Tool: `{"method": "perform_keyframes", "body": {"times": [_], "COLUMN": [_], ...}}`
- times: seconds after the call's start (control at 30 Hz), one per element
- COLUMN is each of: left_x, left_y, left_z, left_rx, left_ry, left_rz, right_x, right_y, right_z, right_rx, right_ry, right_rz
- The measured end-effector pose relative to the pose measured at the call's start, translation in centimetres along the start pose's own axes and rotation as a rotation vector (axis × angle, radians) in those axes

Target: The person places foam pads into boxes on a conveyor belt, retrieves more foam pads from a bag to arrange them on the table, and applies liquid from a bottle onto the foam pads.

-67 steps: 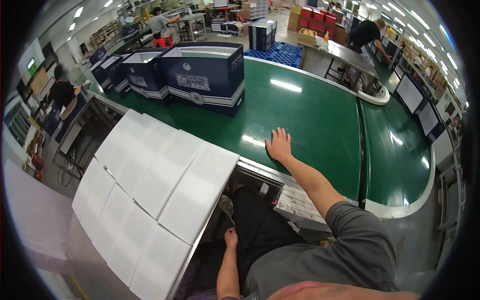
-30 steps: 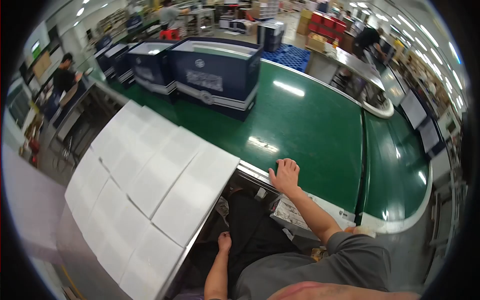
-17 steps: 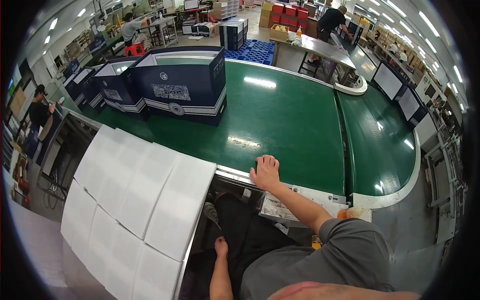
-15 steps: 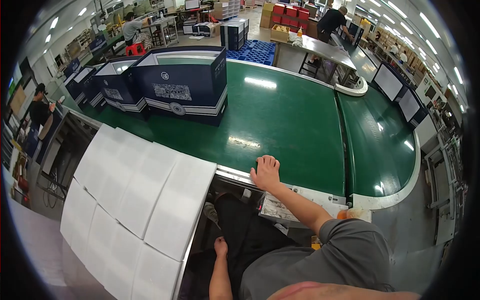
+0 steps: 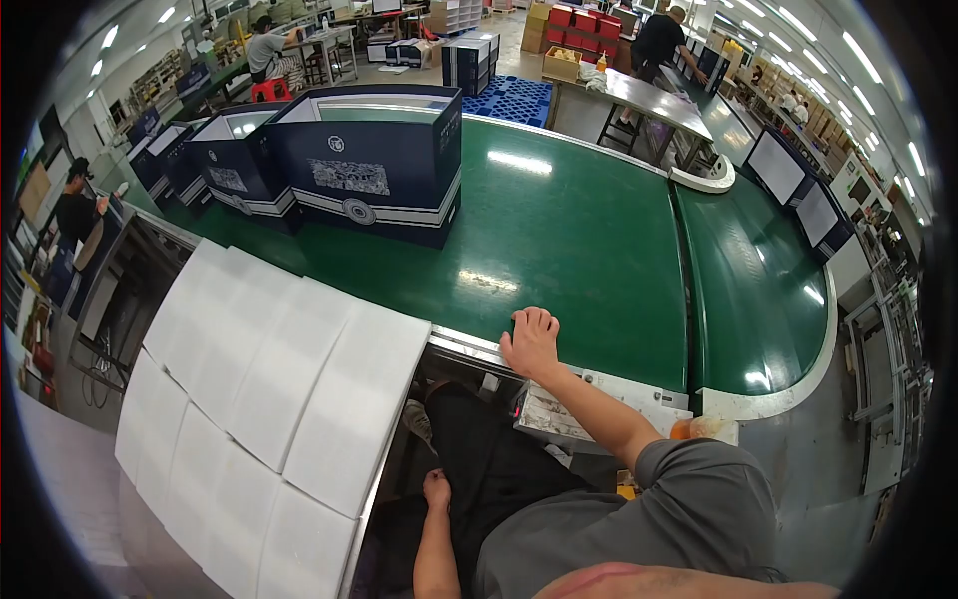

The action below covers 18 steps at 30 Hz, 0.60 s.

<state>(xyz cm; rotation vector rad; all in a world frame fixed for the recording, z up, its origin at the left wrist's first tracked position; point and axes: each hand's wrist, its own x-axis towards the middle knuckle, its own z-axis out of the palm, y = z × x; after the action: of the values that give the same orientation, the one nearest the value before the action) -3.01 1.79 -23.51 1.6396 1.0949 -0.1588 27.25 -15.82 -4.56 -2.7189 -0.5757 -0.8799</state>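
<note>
My right hand [image 5: 531, 342] rests on the near metal edge of the green conveyor belt [image 5: 579, 240], fingers apart and slightly bent, holding nothing. Low down by my dark trousers, my left hand [image 5: 436, 489] hangs with its fingers curled in, and no object shows in it. Beyond the hands, at the left of the belt, stands a large open-topped navy box [image 5: 419, 170] with white stripes and a printed panel. Similar navy boxes [image 5: 235, 165] line up behind it to the left.
Flat white foam-like sheets [image 5: 269, 389] lie in overlapping rows at my left. The belt bends at right, where two navy boxes [image 5: 798, 185] stand. A metal table [image 5: 649, 100] and blue pallet [image 5: 509, 103] are beyond. People [image 5: 659, 45] work at other stations.
The navy boxes on the belt have shifted slightly to the right. My two hands stay in nearly the same place.
</note>
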Motion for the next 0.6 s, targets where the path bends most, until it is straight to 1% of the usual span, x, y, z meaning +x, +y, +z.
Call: {"method": "perform_keyframes", "body": {"times": [0.37, 0.5, 0.6], "left_x": [0.32, 0.19, 0.15], "left_y": [-0.44, -0.28, -0.23], "left_z": [0.24, 0.25, 0.23], "left_rx": [-0.029, -0.046, -0.051], "left_ry": [0.005, 0.011, 0.011], "left_rz": [0.010, -0.005, -0.005], "right_x": [0.15, 0.08, 0.12], "right_y": [-0.05, -0.12, -0.10], "right_z": [-0.45, -0.59, -0.56], "right_rx": [-0.001, -0.007, -0.003], "right_ry": [-0.029, -0.084, -0.067], "right_rz": [0.005, 0.038, 0.031]}}
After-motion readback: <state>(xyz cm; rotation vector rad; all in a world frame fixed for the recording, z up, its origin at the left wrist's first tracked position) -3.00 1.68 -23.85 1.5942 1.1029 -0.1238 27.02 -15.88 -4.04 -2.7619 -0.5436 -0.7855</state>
